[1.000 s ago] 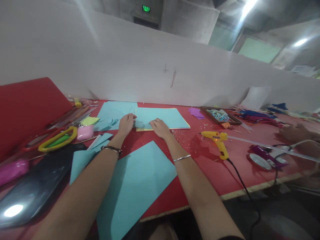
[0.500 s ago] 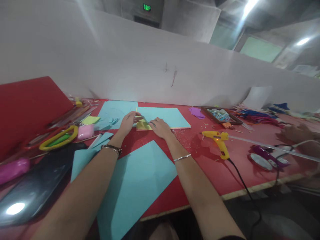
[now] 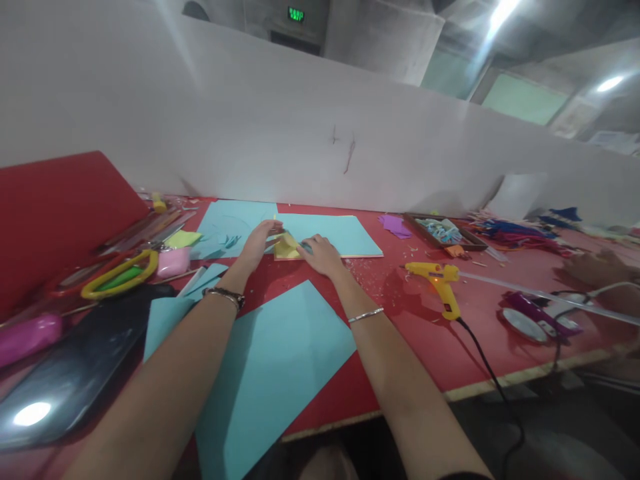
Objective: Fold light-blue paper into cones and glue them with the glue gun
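"Blue-topped paper stack [image 3: 345, 233], just one, lies ahead of you; how does it handle?"

"Probably light, bendy, easily creased; take its raised near-left corner, above one yellow sheet [image 3: 287, 249]; one glue gun [image 3: 443, 283] sits rightward."

"Your fingers?"

"Your left hand [image 3: 259, 243] parts them loosely; your right hand [image 3: 322, 255] curls at that corner; neither's grip is clear."

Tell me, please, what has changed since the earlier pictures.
The near left corner of the top rectangular light-blue paper sheet has lifted between the left hand and right hand, uncovering more of the yellow paper beneath. Both hands and the yellow plastic glue gun stay roughly in place.
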`<state>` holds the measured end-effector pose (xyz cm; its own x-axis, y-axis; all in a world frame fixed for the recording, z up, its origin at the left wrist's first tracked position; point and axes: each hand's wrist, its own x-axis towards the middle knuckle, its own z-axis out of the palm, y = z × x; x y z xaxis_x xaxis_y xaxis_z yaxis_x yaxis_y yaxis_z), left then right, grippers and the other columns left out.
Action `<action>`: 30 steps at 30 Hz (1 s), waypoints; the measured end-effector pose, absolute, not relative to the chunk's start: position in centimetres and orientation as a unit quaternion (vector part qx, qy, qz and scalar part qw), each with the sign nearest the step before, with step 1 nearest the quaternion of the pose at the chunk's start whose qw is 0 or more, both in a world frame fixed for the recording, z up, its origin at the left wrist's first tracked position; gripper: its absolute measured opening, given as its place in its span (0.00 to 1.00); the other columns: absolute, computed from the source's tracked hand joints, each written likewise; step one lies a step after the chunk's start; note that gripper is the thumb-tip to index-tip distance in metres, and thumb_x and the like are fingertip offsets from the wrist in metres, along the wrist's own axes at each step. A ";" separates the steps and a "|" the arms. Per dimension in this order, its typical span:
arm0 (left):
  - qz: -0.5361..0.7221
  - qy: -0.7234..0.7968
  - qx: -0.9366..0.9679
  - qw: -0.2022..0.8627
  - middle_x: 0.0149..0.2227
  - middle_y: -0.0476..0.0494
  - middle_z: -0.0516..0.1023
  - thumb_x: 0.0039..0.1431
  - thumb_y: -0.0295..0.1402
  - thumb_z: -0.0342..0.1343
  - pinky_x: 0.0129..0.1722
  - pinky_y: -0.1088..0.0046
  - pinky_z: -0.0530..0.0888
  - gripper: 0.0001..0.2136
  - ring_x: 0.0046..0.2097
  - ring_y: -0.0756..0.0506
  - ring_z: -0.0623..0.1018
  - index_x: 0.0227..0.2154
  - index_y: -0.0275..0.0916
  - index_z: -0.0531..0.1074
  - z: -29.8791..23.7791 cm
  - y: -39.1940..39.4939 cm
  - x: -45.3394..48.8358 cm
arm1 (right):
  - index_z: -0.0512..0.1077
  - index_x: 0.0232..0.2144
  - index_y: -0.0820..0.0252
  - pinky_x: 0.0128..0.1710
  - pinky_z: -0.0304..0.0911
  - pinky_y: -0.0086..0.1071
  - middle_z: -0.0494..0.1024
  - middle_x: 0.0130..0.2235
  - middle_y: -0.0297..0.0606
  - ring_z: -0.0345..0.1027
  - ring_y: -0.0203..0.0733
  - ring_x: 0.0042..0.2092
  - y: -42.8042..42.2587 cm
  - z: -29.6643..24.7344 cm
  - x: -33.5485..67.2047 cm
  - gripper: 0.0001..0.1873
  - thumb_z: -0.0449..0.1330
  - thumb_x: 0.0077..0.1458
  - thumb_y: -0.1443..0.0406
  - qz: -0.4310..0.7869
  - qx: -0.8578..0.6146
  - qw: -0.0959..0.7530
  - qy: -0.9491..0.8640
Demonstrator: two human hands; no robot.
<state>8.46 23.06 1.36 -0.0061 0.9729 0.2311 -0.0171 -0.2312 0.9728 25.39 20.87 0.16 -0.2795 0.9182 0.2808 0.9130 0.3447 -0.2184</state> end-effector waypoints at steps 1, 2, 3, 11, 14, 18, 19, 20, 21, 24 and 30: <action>0.562 0.450 0.551 0.423 0.39 0.43 0.74 0.48 0.41 0.45 0.43 0.64 0.68 0.13 0.45 0.43 0.72 0.30 0.38 0.68 1.2 23.3 8.4 | 0.66 0.47 0.55 0.49 0.55 0.37 0.66 0.47 0.41 0.58 0.44 0.50 20.9 0.1 25.5 0.23 0.44 0.57 0.50 0.009 -0.570 0.181 -0.802; 0.561 0.464 0.554 0.404 0.39 0.43 0.73 0.49 0.42 0.44 0.43 0.64 0.69 0.14 0.44 0.43 0.72 0.30 0.38 0.68 1.0 23.5 8.4 | 0.66 0.47 0.55 0.49 0.55 0.37 0.66 0.48 0.41 0.58 0.45 0.50 20.9 0.1 25.6 0.25 0.46 0.55 0.49 0.009 -0.566 0.181 -0.804; 0.558 0.475 0.558 0.389 0.38 0.42 0.73 0.50 0.43 0.43 0.42 0.64 0.69 0.15 0.43 0.43 0.72 0.29 0.38 0.68 0.8 23.7 8.4 | 0.65 0.48 0.56 0.49 0.55 0.37 0.66 0.48 0.41 0.58 0.45 0.50 20.9 0.1 25.7 0.26 0.48 0.53 0.47 0.010 -0.562 0.181 -0.807; 0.487 0.493 0.668 0.271 0.41 0.39 0.69 0.52 0.48 0.40 0.41 0.62 0.69 0.21 0.47 0.40 0.68 0.32 0.38 0.70 0.4 23.5 7.9 | 0.65 0.49 0.55 0.49 0.55 0.38 0.64 0.48 0.41 0.57 0.46 0.51 20.8 0.0 25.9 0.32 0.54 0.46 0.45 0.029 -0.553 0.190 -0.810; 0.421 0.466 0.743 0.231 0.42 0.42 0.68 0.40 0.49 0.56 0.49 0.62 0.65 0.20 0.47 0.40 0.67 0.34 0.40 0.71 0.4 22.6 7.8 | 0.65 0.49 0.56 0.50 0.55 0.36 0.65 0.48 0.42 0.58 0.45 0.51 20.8 0.1 25.8 0.30 0.54 0.48 0.46 0.035 -0.559 0.195 -0.805; 0.351 0.446 0.800 0.196 0.46 0.42 0.65 0.29 0.45 0.64 0.52 0.61 0.62 0.27 0.48 0.39 0.67 0.38 0.42 0.70 0.1 22.2 7.7 | 0.66 0.48 0.57 0.49 0.55 0.35 0.66 0.48 0.42 0.59 0.44 0.50 20.8 0.1 25.7 0.29 0.53 0.50 0.47 0.024 -0.559 0.200 -0.804; 0.343 0.448 0.804 0.188 0.47 0.42 0.64 0.30 0.45 0.64 0.52 0.60 0.63 0.28 0.48 0.39 0.68 0.39 0.42 0.70 0.0 22.3 7.7 | 0.66 0.48 0.57 0.49 0.55 0.35 0.66 0.47 0.42 0.59 0.44 0.49 20.8 0.1 25.7 0.28 0.53 0.50 0.47 0.021 -0.557 0.200 -0.806; 0.337 0.452 0.806 0.181 0.48 0.41 0.63 0.32 0.46 0.63 0.51 0.60 0.64 0.27 0.47 0.39 0.68 0.40 0.41 0.69 -0.1 22.4 7.6 | 0.66 0.48 0.57 0.49 0.56 0.34 0.66 0.47 0.42 0.60 0.44 0.49 20.8 0.1 25.8 0.28 0.52 0.51 0.47 0.019 -0.554 0.200 -0.808; 0.333 0.456 0.807 0.175 0.48 0.40 0.62 0.35 0.46 0.62 0.50 0.59 0.64 0.27 0.46 0.40 0.69 0.41 0.41 0.68 -0.2 22.5 7.5 | 0.67 0.48 0.57 0.48 0.56 0.34 0.67 0.46 0.41 0.60 0.43 0.49 20.8 0.0 25.8 0.27 0.52 0.51 0.47 0.016 -0.550 0.200 -0.810; 0.327 0.460 0.809 0.162 0.48 0.40 0.61 0.40 0.45 0.59 0.50 0.60 0.65 0.25 0.46 0.41 0.69 0.42 0.41 0.67 -0.4 22.8 7.3 | 0.67 0.47 0.57 0.48 0.56 0.33 0.67 0.46 0.41 0.60 0.43 0.49 20.9 0.0 26.0 0.26 0.51 0.52 0.48 0.012 -0.544 0.199 -0.815; 0.326 0.449 0.817 0.156 0.47 0.39 0.63 0.41 0.45 0.57 0.49 0.64 0.66 0.26 0.47 0.41 0.68 0.44 0.39 0.66 -0.4 22.9 7.3 | 0.67 0.47 0.56 0.49 0.55 0.33 0.66 0.48 0.42 0.59 0.43 0.51 21.0 0.1 26.0 0.26 0.50 0.53 0.48 0.019 -0.579 0.195 -0.792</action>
